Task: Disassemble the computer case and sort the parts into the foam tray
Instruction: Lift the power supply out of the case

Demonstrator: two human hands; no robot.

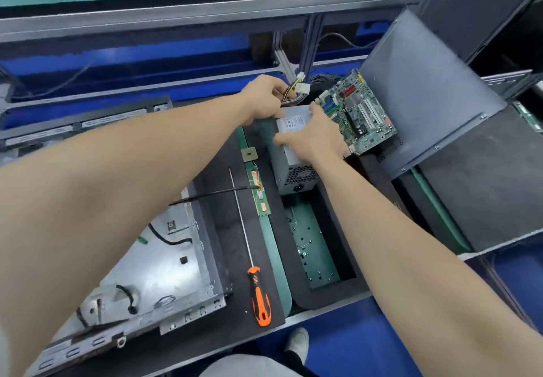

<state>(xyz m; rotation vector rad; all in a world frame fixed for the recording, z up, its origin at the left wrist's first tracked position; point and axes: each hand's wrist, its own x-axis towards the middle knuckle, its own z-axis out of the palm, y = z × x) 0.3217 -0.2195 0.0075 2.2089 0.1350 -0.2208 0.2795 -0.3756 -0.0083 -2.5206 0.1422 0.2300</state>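
The power supply (293, 153) sits at the far end of the foam tray's (332, 297) long pocket. The right hand (311, 136) is clamped over its top and the left hand (264, 97) is curled round its cable bundle (295, 91). The near stretch of the pocket lies open, with loose screws on its floor. The motherboard (361, 112) crowds the right edge. The computer case (152, 274) and the screwdriver (260, 297) lie to the left on the bench.

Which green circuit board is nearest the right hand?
The wide motherboard, just beside the right hand; the narrow strip board lies left of the power supply.
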